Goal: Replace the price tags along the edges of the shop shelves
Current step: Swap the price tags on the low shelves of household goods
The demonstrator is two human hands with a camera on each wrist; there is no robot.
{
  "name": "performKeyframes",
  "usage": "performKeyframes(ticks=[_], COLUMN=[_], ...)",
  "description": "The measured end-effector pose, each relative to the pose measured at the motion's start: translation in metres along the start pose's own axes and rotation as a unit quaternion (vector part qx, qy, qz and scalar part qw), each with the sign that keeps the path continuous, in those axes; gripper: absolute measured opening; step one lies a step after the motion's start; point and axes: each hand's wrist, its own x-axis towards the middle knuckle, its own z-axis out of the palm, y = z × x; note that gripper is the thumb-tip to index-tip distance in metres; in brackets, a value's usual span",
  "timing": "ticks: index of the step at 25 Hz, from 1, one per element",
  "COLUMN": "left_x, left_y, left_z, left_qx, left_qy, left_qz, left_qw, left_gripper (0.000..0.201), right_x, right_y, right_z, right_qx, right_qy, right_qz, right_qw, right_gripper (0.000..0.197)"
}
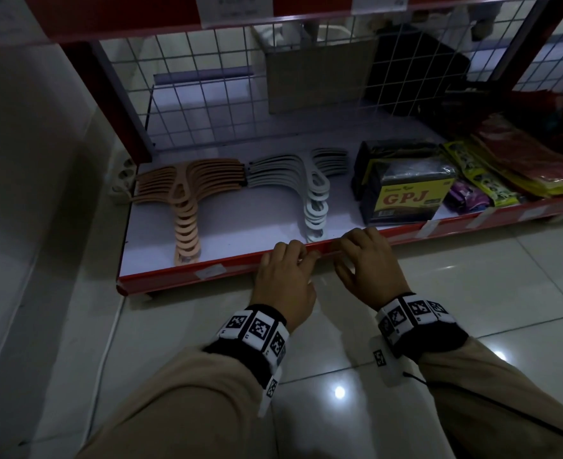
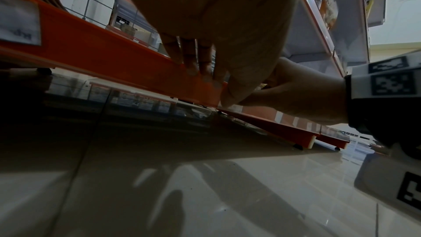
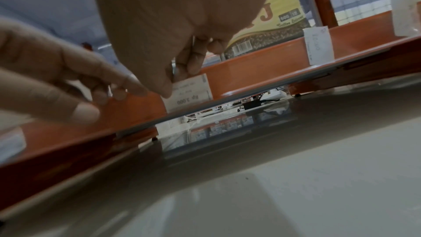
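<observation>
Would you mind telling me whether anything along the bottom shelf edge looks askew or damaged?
Nothing looks damaged. The price tag under the right hand sits slightly tilted on the red shelf edge, apparently mid-fitting, with the left hand beside it.

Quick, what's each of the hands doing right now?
Left hand: fingers rest on the red shelf edge, gripping nothing visible.
Right hand: thumb and fingers pinch a white price tag against that edge.

Beige sleeves (image 1: 187,399); black wristbands (image 1: 257,336) bearing white square-coded marker blocks.
</observation>
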Motion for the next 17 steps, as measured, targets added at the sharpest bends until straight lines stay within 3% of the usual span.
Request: performKeyframes(ticks=[2,4,6,8,12,14,17], left_x=[0.001,0.002,0.004,0.007,0.014,0.015,0.017], left_y=[-0.001,-0.003,-0.006,-0.008,-0.011,-0.013,-0.015], left_z=[0.0,0.0,0.0,-0.001,-0.006,-0.008,-0.009], left_qx=[-0.004,-0.016,-0.057,-0.128,-0.248,-0.235,-0.187], left_qy=[0.001,0.005,0.012,0.03,0.055,0.04,0.018], left_qz=[0.0,-0.006,-0.02,-0.035,-0.07,-0.072,-0.07], left_qw=[1.0,1.0,0.998,0.991,0.965,0.968,0.98], left_gripper=[0.047,0.04,0.039,0.041,0.043,0.036,0.023], right_x=[0.003,0.008,0.013,0.017,0.018,0.017,0.015], right_y=[0.0,0.002,0.001,-0.005,-0.023,-0.029,-0.03], right_z=[-0.002,-0.006,-0.013,-0.018,-0.023,-0.023,-0.022], right_qx=[0.082,0.205,0.338,0.464,0.611,0.632,0.629], right_qy=[0.008,0.042,0.066,0.07,0.017,-0.003,-0.019], right_qz=[0.023,0.087,0.176,0.238,0.268,0.277,0.299], right_qw=[0.996,0.974,0.922,0.85,0.744,0.724,0.718], right_gripper=[0.011,0.006,0.004,0.006,0.018,0.017,0.017])
